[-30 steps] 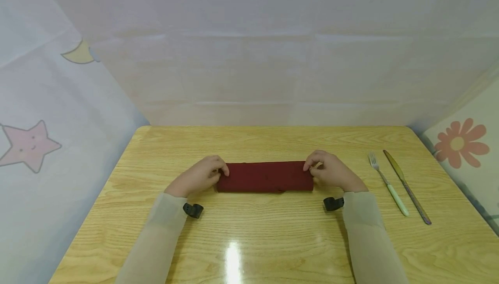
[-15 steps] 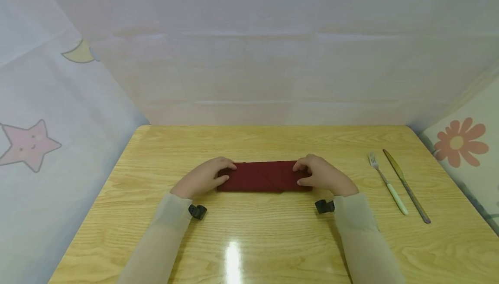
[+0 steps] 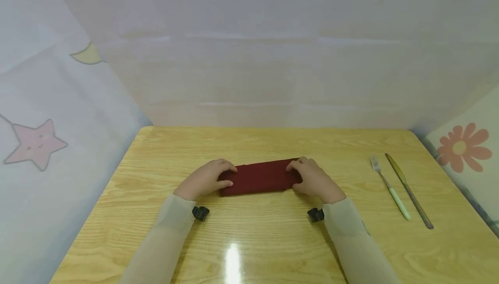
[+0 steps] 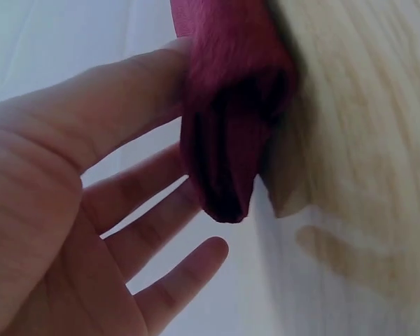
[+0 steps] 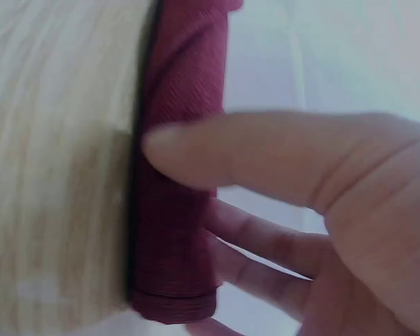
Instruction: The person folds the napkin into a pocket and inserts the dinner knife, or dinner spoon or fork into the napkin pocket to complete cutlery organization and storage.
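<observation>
A dark red cloth napkin (image 3: 261, 177), folded into a long flat strip, lies crosswise on the wooden table in the head view. My left hand (image 3: 205, 180) grips its left end, thumb on the near side and fingers over the far side. In the left wrist view, the open layered end of the napkin (image 4: 227, 133) shows beside the thumb. My right hand (image 3: 313, 181) holds the napkin near its right end. The right wrist view shows that thumb lying across the napkin (image 5: 175, 245), with the other fingers partly hidden behind it.
A fork (image 3: 394, 195) with a pale green handle lies to the right of my right arm. Beside it is a table knife (image 3: 409, 190), roughly parallel. A pale printed cloth wall (image 3: 241, 76) stands behind the wooden table (image 3: 249, 143).
Both hands have shifted inward over the napkin's ends, the right one further. The napkin has turned slightly, its right end now farther away than its left. The fork and knife stay put.
</observation>
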A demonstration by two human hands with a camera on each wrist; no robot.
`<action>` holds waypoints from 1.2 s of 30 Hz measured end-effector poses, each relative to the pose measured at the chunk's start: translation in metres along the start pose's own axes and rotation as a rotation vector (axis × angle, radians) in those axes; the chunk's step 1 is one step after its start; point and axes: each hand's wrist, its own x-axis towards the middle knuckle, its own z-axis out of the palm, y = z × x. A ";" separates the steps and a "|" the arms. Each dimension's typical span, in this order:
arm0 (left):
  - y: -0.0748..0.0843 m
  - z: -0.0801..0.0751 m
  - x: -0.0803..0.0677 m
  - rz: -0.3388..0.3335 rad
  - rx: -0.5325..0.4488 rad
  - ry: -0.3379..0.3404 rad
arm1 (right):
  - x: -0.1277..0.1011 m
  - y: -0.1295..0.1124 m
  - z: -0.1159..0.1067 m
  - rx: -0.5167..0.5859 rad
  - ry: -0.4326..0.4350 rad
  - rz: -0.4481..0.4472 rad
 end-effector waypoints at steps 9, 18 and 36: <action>0.012 0.003 0.000 -0.018 -0.007 -0.027 | 0.003 0.008 0.011 0.105 0.269 0.155; 0.022 0.007 0.001 -0.057 -0.075 -0.067 | 0.007 0.008 0.012 0.395 0.116 0.334; 0.036 0.024 0.007 -0.103 -0.495 -0.168 | 0.018 -0.004 0.023 0.917 0.023 0.257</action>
